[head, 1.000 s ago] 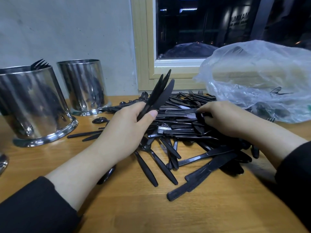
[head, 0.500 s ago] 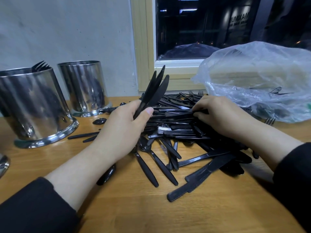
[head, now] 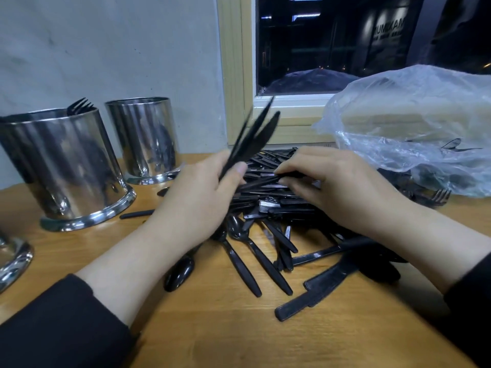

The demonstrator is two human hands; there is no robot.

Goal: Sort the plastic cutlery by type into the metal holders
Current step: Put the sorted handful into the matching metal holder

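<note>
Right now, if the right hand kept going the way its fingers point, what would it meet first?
The left hand, whose thumb holds the bunch of knives; the right hand already pinches a piece on the pile. Depth is unclear.

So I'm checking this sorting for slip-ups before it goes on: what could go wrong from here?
The left hand grips a fanned bunch of knives; loosely splayed, one could slip out. The right hand pinches a piece from the tangled pile, which may drag neighbours along. Spoons lie among the knives, so a mixed grab could end up in the wrong holder.
</note>
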